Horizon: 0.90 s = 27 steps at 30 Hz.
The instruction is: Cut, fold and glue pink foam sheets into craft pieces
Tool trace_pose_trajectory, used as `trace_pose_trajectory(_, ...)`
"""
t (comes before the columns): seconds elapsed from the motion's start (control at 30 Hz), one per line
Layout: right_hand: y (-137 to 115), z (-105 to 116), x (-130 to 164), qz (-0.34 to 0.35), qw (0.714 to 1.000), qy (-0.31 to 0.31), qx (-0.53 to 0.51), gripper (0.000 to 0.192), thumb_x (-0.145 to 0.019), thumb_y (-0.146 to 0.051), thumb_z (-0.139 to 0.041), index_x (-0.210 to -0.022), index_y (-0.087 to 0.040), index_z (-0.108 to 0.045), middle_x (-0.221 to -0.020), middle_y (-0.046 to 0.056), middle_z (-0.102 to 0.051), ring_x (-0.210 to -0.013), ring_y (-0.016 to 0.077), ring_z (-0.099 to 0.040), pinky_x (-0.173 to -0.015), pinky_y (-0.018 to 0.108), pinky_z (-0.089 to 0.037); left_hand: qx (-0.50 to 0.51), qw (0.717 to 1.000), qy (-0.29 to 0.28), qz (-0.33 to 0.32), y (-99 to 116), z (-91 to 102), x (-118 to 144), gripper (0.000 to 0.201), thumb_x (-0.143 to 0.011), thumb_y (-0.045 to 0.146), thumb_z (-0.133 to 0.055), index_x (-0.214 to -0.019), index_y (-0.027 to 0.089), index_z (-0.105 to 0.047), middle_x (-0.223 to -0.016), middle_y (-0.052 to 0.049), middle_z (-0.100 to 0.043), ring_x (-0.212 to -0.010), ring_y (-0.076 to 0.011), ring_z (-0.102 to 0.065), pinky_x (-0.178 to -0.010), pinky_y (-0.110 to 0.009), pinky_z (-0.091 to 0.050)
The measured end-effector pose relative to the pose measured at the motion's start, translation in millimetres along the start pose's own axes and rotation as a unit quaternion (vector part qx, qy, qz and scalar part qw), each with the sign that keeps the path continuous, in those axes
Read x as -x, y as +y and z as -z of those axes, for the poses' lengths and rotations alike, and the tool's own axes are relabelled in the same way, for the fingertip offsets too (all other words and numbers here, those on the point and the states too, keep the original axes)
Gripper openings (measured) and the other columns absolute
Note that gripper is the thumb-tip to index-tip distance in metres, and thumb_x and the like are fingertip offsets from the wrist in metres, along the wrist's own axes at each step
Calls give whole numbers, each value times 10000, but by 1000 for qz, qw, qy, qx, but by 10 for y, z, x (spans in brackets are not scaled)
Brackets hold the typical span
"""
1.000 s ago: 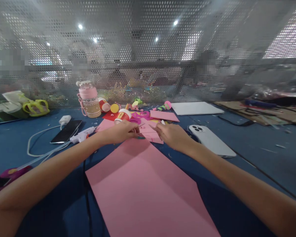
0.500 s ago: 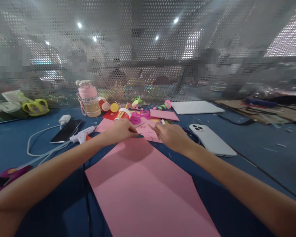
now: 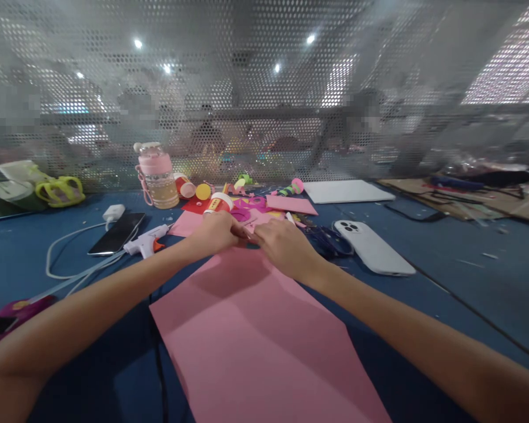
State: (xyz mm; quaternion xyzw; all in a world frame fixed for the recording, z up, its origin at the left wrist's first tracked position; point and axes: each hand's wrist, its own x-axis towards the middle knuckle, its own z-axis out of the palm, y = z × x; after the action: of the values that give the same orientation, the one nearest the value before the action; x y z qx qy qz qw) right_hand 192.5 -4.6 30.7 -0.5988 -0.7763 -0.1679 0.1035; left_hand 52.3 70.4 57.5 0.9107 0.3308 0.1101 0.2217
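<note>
Fingertips of the left hand (image 3: 216,231) and right hand (image 3: 278,247) meet, pinched together over the far edge of the pink paper sheet (image 3: 255,329), which looks light, floppy and best held by its edges.

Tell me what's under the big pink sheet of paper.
The pink sheet lies on the blue table. A black cable runs under its left edge; anything else beneath is covered.
</note>
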Motion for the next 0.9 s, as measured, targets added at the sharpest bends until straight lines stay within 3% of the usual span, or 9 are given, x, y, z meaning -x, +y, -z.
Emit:
trace_pose_trajectory(0.3,30,47,-1,-84,992,23,-95,320,-898,-256,-295,-799,-153,-581,-711,63,-639,-657,165,-562,-515,244,-238,13,998,59,-33,96,14,46,292,-529,160,-714,-820,190,-695,-658,25,-664,-595,-111,-556,-514,-184,-381)
trace_pose_trajectory(0.57,37,43,14,-109,986,10,-126,215,-887,-217,-310,-939,-148,-507,-791,63,-660,-690,181,-597,-514,238,-252,33,994,85,-58,129,-6,58,177,-653,107,-611,-781,195,-695,-733,12,-694,-673,-119,-603,-581,-182,-421)
trace_pose_trajectory(0.9,51,86,4,-121,992,-19,-43,289,-914,-285,-236,-925,-148,-489,-770,73,-656,-683,210,-611,-481,255,-207,-106,988,61,-98,139,25,57,163,-767,163,-531,-830,164,-681,-769,-32,-685,-674,-126,-575,-607,-203,-374)
